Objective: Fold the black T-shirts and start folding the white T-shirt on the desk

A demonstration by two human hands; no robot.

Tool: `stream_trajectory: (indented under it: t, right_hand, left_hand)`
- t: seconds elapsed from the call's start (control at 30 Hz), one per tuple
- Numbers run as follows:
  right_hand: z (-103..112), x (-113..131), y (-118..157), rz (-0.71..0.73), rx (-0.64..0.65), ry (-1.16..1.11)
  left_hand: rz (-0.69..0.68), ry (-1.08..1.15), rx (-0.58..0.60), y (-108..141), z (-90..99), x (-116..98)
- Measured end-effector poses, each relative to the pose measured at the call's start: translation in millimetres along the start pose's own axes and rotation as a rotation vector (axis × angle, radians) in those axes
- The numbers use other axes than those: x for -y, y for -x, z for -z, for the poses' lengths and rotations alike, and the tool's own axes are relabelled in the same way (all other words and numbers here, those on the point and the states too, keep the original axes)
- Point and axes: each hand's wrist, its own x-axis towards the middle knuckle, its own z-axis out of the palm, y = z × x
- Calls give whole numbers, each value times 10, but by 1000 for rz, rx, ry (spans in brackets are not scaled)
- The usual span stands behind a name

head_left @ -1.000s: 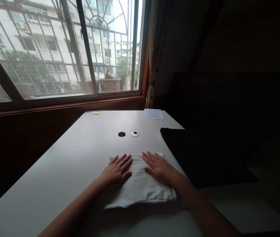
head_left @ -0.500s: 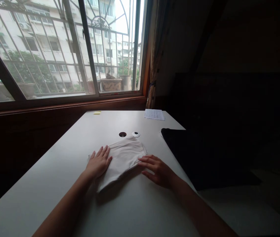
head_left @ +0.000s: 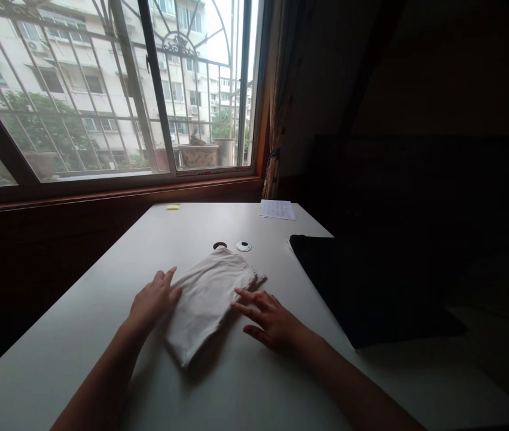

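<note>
A folded piece of white cloth [head_left: 209,299], perhaps a garment, lies at a slant on the white table [head_left: 101,311]. At its left edge is my left hand [head_left: 155,296], fingers apart, the thumb side touching or very close to the fabric. My right hand [head_left: 270,317] rests at the cloth's right edge with spread fingers, the fingertips on the fabric. Neither hand grips it. Beyond the cloth, a round hole [head_left: 219,245] in the tabletop is partly covered by its far corner, and a white round cap [head_left: 244,246] sits beside that hole.
Dark folded cloth [head_left: 348,281] lies along the table's right side. Paper sheets [head_left: 277,209] and a yellow note [head_left: 173,206] are at the far edge. Behind the table stands a barred window [head_left: 101,108] with a tied curtain [head_left: 273,155] at its right.
The white cloth has turned a little and shifted left, its far corner now reaching the hole. My left hand has slid left off its surface to the edge; my right hand has moved left slightly.
</note>
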Motion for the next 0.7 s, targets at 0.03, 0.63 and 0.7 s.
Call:
stream_trajectory:
  t: [0.03, 0.63, 0.7]
  right_hand:
    - [-11, 19, -8, 15, 15, -7]
    - [-22, -343, 56, -438, -268, 37]
    - [-63, -439, 83, -533, -320, 34]
  left_hand:
    - [8, 39, 35, -36, -9, 73]
    - [-140, 900, 612, 35, 182, 72]
    - [-172, 936, 455, -25, 45, 7]
